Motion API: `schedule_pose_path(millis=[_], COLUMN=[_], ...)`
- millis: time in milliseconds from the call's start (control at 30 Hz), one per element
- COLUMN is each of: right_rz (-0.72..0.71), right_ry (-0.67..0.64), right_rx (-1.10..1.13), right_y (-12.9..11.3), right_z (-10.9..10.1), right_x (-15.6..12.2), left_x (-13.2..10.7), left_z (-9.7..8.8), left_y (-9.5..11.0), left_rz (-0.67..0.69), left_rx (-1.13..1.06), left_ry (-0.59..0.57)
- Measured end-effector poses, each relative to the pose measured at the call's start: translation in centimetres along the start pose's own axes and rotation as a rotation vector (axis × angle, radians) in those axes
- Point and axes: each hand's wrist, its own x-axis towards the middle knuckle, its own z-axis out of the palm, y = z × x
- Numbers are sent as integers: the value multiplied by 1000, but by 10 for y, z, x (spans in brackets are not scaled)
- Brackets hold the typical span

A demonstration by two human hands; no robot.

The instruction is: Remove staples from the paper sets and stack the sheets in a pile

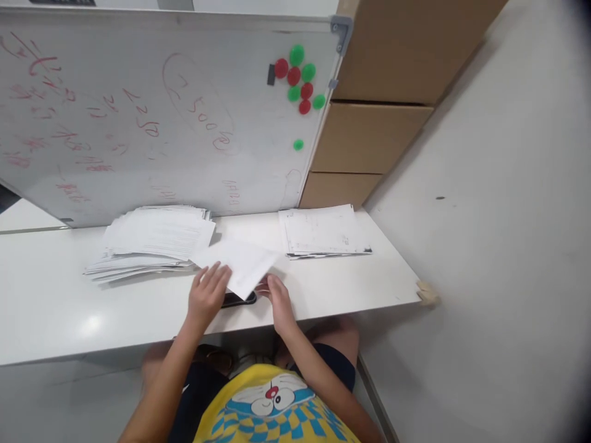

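Observation:
A white sheet of paper is tilted above the white table, one corner pointing toward me. My left hand has its fingers bent over the sheet's left edge and grips it there. On the other side, my right hand is closed at the near right edge of the same sheet, its thumb on top and its fingertips partly hidden. Beneath the paper lies a black phone-like object, partly covered by the sheet and my left hand.
A thick, uneven stack of papers lies on the left of the table. A smaller paper pile sits at right. Behind stand a whiteboard with red writing and magnets, and cardboard boxes. A wall closes the right side.

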Motion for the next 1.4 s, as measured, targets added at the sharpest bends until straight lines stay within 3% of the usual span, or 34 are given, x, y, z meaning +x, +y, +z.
schedule_pose_path(millis=[100, 167, 333, 433, 500, 600, 767, 1000, 1100, 1267, 1333, 1400], right_rz=[108, 112, 137, 103, 90, 115, 116, 136, 100, 98, 128, 160], right_ry=[28, 119, 237, 255, 243, 205, 162, 188, 185, 179, 179, 176], right_rx=[232, 253, 185, 28, -31, -2, -7, -16, -46, -9, 16, 24], right_y=[-11, -11, -3, -1, -1, -1, 1, 9, 10, 9, 9, 9], right_z=[5, -2, -52, -90, -109, -123, -122, -126, -125, -125, -127, -129], right_x=[19, 28, 28, 20, 14, 6, 3, 6, 5, 4, 4, 2], left_x=[-2, 1, 5, -1, -6, -7, 3, 16, 21, 31, 35, 39], left_z=[6, 10, 13, 11, 10, 9, 8, 35, 40, 18, 10, 8], left_y=[18, 11, -56, -88, -93, -82, -55, -43, -38, -17, 7, 46], left_rz=[154, 155, -339, -400, -386, -381, -393, -645, -691, -501, -392, -287], left_rx=[-64, -92, 65, 67, 42, 40, 7, -44, -82, -65, -74, -144], left_ry=[-90, -152, -67, -106, -120, -76, -15, -51, 23, 235, 276, 264])
